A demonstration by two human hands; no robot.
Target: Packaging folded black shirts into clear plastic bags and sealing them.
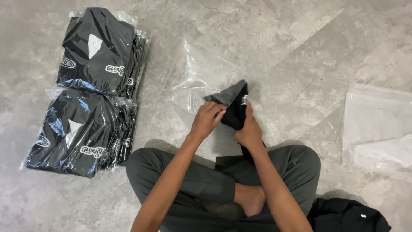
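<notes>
Bagged shirts (92, 90) on grey floor (300, 51)

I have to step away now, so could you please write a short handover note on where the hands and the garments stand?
Left hand: gripping the upper edge of the folded black garment.
Right hand: pressing the garment's right side, fingers closed on it.
The garment sits over the clear plastic bag on the floor, not inside it.
Done: two stacks of bagged black garments at the left.
Left: this piece is unbagged; another loose black garment lies by the right knee; empty clear bags wait at the right.
</notes>
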